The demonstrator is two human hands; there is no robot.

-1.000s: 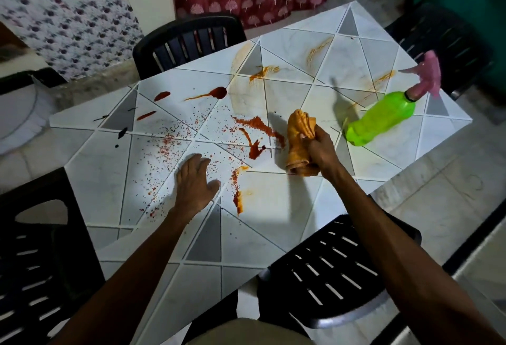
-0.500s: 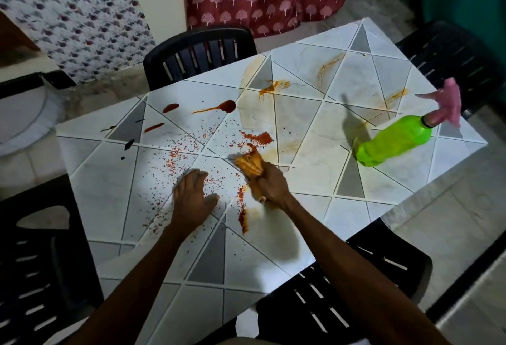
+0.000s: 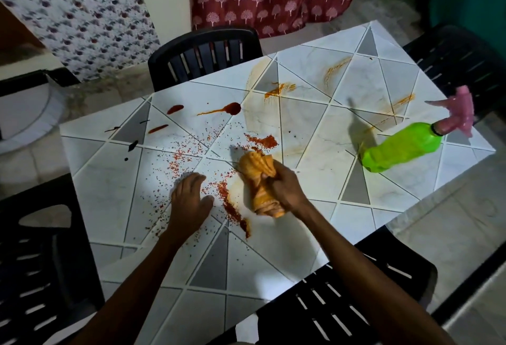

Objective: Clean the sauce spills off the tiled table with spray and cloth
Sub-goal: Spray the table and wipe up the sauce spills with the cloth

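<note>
R hand [image 3: 283,190] fingers clamped round bunched orange cloth [image 3: 260,184], pressed on table [image 3: 301,131]. Red sauce smear [image 3: 232,207] just left of those fingers. L hand [image 3: 190,199] flat, fingers together.

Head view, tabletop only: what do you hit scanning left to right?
Left to right: black sauce drip → left hand, flat on the table → orange cloth, gripped by the right hand → green spray bottle, its pink trigger head farthest right.
</note>
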